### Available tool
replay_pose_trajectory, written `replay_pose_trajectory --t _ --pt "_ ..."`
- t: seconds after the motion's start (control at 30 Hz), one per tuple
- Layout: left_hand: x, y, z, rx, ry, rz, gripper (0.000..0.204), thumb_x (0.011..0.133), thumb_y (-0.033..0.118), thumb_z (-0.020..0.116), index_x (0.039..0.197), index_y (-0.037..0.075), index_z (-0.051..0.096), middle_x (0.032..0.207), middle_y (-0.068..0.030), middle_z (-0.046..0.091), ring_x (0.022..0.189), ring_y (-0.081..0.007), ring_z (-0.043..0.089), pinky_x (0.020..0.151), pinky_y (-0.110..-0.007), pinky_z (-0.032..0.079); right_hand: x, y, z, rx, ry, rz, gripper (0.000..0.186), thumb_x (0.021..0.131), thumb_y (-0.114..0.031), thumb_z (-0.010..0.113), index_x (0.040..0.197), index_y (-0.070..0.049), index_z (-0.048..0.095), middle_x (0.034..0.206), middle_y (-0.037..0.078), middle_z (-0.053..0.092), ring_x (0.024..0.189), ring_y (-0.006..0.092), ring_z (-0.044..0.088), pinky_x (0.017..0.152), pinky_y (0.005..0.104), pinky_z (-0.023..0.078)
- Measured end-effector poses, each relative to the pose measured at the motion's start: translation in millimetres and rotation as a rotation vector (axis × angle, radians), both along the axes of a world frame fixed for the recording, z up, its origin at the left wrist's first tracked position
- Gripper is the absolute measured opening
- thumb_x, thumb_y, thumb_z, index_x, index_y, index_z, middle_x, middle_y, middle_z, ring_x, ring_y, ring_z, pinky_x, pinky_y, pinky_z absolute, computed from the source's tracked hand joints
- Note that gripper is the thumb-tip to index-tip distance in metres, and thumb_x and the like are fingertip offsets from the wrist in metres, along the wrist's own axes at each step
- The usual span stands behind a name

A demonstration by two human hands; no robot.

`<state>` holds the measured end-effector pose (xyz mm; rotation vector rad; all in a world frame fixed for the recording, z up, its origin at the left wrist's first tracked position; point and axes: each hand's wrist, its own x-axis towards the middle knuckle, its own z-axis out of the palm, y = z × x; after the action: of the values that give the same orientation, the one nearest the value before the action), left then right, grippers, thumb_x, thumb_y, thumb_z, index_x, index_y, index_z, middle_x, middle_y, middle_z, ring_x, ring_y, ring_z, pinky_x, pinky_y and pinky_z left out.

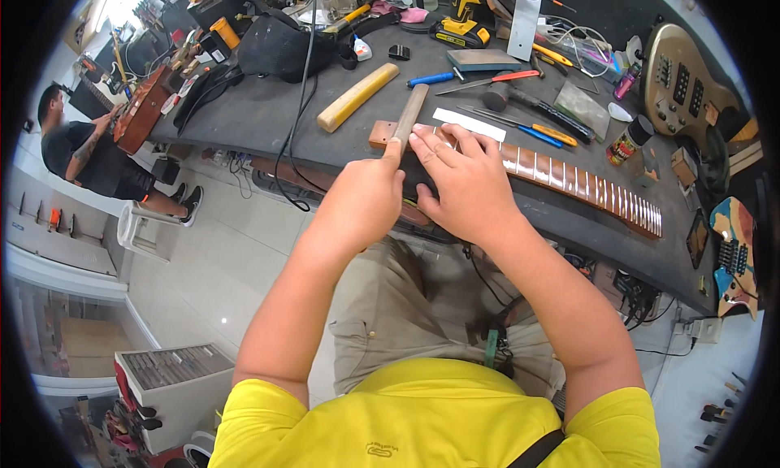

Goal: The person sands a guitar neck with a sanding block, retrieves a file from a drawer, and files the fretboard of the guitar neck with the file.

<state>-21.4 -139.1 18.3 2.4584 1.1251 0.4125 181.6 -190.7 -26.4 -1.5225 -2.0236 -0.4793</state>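
Observation:
A guitar neck (569, 178) with a reddish-brown fretboard and shiny frets lies across the near part of the workbench. Its headstock end (381, 133) points left. My left hand (361, 200) is closed round the near end of a flat grey-brown stick (412, 109), thumb along its top. That stick lies crosswise over the neck by the headstock and reaches away from me. My right hand (467, 179) rests on the neck just right of the stick, fingers stretched out and fingertips close to it. Beyond the right hand lies a white strip (470, 124).
Behind the neck are a yellow-edged wooden block (357, 97), a hammer (536, 106), a sharpening stone (483, 60) and a yellow drill (463, 21). A spray can (630, 140) and a guitar body (686, 78) stand right. Cables (302, 127) hang over the front edge. Another person (93, 147) sits far left.

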Motion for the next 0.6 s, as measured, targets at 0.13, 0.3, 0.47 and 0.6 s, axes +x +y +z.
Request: replay_pose_trajectory --t 0.13,0.3,0.47,0.6 --pt "-41.6 -46.1 -13.0 0.108 -0.106 -0.025 0.053 0.104 0.003 0.068 0.155 -0.007 0.057 0.092 -0.0314 0.071 0.087 -0.0528 0.070 0.078 -0.057 0.055 2.2 -5.4 -3.4 -0.023 0.014 0.004 0.068 0.084 -0.029 0.083 0.146 -0.006 0.071 0.155 0.007 0.069 0.141 0.0325 0.061 0.116 0.0515 0.044" --pt "-13.5 -12.7 -2.9 0.135 -0.080 -0.024 0.054 0.104 0.003 0.069 0.156 -0.008 0.056 0.094 -0.0311 0.072 0.091 -0.0522 0.071 0.080 -0.057 0.055 -3.1 -2.7 2.2 0.002 0.007 -0.012 0.066 0.085 -0.028 0.082 0.146 -0.005 0.071 0.155 0.008 0.069 0.141 0.0331 0.060 0.118 0.0516 0.044" --pt "-14.0 23.3 5.9 0.259 -0.240 0.069 0.050 0.108 0.009 0.067 0.156 -0.005 0.060 0.087 -0.0233 0.074 0.079 -0.0428 0.073 0.074 -0.050 0.058 1.4 -2.0 0.0 -0.001 0.032 0.003 0.066 0.085 -0.026 0.082 0.147 -0.004 0.070 0.154 0.008 0.070 0.142 0.0346 0.060 0.117 0.0538 0.046" --pt "-40.9 58.7 14.2 -0.087 -0.487 0.389 0.051 0.111 0.015 0.067 0.161 0.002 0.062 0.075 -0.0048 0.068 0.057 -0.0180 0.062 0.056 -0.034 0.052 1.1 -2.9 -0.2 0.011 0.040 0.000 0.063 0.085 -0.023 0.081 0.144 -0.003 0.072 0.152 0.010 0.071 0.140 0.0359 0.062 0.116 0.0538 0.048"
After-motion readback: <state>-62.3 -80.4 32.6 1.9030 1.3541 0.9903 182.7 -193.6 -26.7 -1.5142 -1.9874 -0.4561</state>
